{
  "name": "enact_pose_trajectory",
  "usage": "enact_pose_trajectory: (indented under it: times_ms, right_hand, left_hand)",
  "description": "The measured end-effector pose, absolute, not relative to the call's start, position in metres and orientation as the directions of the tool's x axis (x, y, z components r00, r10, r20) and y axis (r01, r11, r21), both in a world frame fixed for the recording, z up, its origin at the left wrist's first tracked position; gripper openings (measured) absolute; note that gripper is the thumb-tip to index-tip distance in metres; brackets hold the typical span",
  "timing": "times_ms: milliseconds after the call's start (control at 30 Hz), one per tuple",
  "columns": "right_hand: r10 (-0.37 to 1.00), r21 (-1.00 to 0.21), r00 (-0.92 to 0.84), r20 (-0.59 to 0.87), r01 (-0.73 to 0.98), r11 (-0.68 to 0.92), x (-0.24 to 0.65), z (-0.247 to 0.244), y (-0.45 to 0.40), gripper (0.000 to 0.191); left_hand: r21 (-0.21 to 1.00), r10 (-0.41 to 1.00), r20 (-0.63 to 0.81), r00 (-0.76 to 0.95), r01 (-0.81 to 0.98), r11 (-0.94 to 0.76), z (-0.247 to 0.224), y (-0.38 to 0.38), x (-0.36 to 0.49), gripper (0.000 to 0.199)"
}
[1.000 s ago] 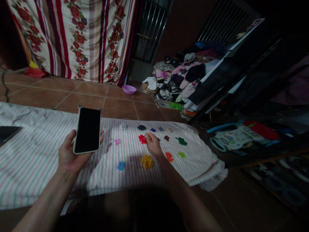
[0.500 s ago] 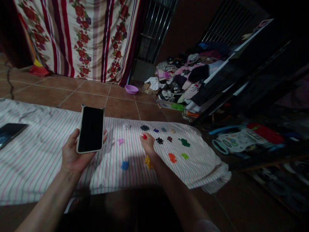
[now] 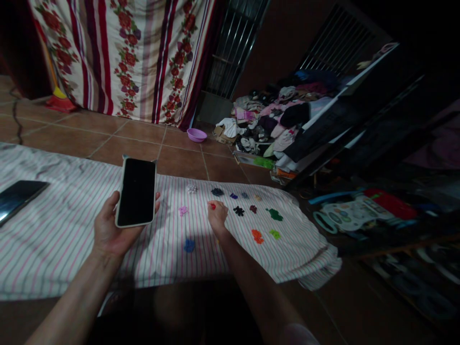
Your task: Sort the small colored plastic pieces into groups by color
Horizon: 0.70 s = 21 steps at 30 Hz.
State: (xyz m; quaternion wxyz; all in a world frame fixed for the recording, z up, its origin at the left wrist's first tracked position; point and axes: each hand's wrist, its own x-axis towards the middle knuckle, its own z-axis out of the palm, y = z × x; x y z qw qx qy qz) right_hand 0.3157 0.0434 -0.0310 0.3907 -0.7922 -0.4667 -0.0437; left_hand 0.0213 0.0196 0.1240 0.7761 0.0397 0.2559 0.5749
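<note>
My left hand is wrapped around a phone with a dark screen and a pale case, held above the striped cloth. My right hand is closed, fingers pinched at small red pieces; how many they grip is hidden. Small piles sorted by colour surround it: white, dark grey, black, brown, pink and blue. Farther right lie dark green, orange and lime piles. My right forearm mostly covers a yellow pile.
A second phone lies on the striped cloth at left. Beyond, on the tiled floor, stand a purple basin and a heap of clothes. A floral curtain hangs behind. Toy-like items sit at right.
My right hand has shifted slightly left and down at the red pieces, and its forearm now covers most of the yellow pile. The view has turned a little; the left hand still holds the phone.
</note>
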Motion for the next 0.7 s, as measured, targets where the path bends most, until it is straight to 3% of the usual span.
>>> enact_pose_trajectory:
  times_ms: [333, 700]
  right_hand:
    - [0.813, -0.48, 0.399, 0.423, 0.86, -0.172, 0.302, -0.028, 0.038, 0.016]
    - [0.814, -0.363, 0.399, 0.422, 0.897, -0.252, 0.294, -0.024, 0.037, 0.019]
  left_hand:
    - [0.378, 0.917, -0.34, 0.21, -0.862, 0.338, 0.124, 0.019, 0.021, 0.042]
    - [0.367, 0.917, -0.34, 0.208, -0.868, 0.333, 0.125, 0.019, 0.02, 0.043]
